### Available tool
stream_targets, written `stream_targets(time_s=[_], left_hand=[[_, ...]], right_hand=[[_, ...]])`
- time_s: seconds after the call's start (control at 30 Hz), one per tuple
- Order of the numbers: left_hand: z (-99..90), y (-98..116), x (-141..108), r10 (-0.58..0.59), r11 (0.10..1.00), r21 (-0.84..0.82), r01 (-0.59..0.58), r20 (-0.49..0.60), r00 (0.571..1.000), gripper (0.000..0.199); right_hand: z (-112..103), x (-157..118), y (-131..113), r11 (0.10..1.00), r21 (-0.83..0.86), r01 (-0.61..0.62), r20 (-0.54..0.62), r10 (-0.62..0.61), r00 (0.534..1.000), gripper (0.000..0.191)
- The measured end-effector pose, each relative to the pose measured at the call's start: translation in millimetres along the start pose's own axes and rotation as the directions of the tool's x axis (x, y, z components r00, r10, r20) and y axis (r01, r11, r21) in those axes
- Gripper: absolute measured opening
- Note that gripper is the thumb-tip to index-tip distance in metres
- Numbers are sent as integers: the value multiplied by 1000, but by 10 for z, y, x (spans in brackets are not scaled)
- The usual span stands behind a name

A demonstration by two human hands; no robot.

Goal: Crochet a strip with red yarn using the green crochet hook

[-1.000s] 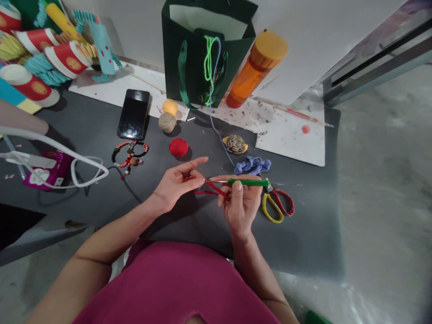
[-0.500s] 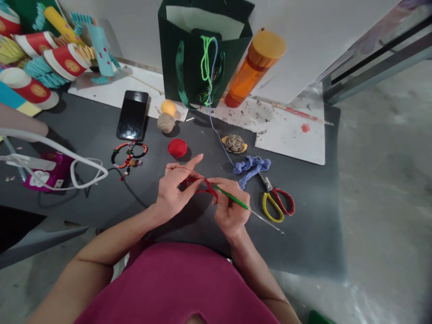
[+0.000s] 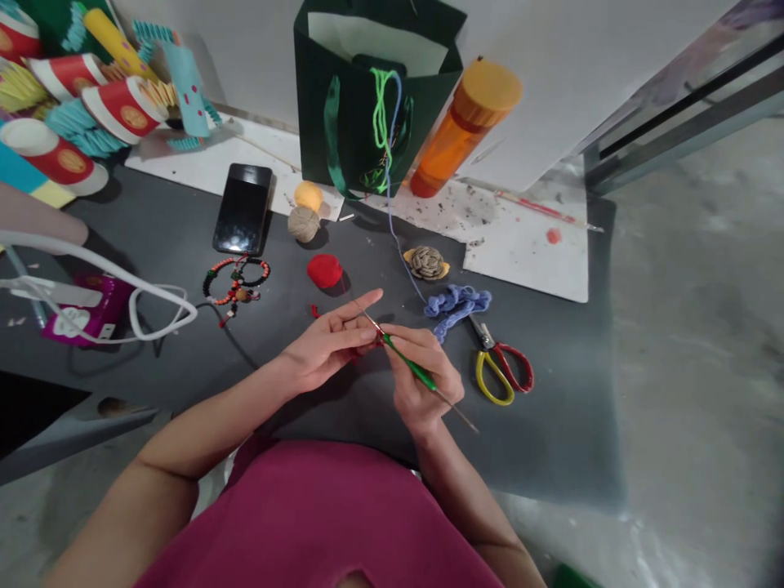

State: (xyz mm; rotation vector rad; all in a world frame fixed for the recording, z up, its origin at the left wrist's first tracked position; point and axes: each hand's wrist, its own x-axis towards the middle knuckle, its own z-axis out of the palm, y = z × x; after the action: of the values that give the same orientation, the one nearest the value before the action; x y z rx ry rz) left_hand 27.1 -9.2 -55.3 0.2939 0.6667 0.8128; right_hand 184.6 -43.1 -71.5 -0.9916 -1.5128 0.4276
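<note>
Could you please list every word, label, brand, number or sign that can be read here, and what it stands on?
No text can be read.
Paper cups: round emblems, too small to read.
Purple box: white markings, too small to read.
Dark green bag: possible print, too blurred to read.

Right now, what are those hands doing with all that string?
A person is crocheting, it seems. The right hand grips a green-handled crochet hook, its tip slanting up beside the left fingers. The left hand pinches red yarn, mostly hidden by the fingers. A thin strand runs toward that hand from a red yarn ball on the dark table. Scissors and a blue crocheted piece lie there too, unheld.
</note>
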Motion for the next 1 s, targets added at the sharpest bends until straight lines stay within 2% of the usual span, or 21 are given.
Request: stream_targets(time_s=[0.1, 0.2, 0.3, 0.37, 0.5, 0.6, 0.73, 0.83, 0.9, 1.0], left_hand=[[-8, -4, -4, -40, 999, -12, 40, 0, 999, 60], [-13, -2, 2, -26, 1000, -11, 26, -8, 1000, 61], [-18, 11, 14, -11, 1000, 6, 12, -7, 1000, 59], [-20, 21, 22, 0, 1000, 11, 0, -4, 1000, 55], [1, 18, 25, 24, 1000, 19, -24, -4, 1000, 51], [27, -10, 8, 66, 995, 70, -66, 4, 998, 52], [33, -49, -16, 135, 980, 146, -138, 33, 990, 52], [22, -68, -11, 177, 974, 145, -176, 10, 984, 51], [20, -78, -2, 205, 970, 139, -200, -26, 978, 53], [32, -86, 8, 240, 965, 121, -231, -64, 969, 55]], right_hand=[[6, -61, -18, 983, 91, -156, -77, 163, 984, 10], [-1, -126, -17, 932, 147, -330, -115, 348, 930, 10], [7, -124, -11, 864, 256, -433, -121, 473, 873, 9], [24, -79, -13, 816, 336, -470, -105, 529, 842, 5], [59, 33, -26, 696, 454, -556, -14, 630, 777, 14], [77, 59, -49, 641, 494, -587, 53, 652, 756, 21], [94, 21, -80, 691, 446, -569, 46, 617, 785, 24], [84, -24, -70, 773, 365, -519, 24, 549, 835, 16], [64, -54, -41, 860, 281, -425, 6, 442, 897, 4], [33, -84, 14, 981, 118, -153, 1, 154, 988, 20]])
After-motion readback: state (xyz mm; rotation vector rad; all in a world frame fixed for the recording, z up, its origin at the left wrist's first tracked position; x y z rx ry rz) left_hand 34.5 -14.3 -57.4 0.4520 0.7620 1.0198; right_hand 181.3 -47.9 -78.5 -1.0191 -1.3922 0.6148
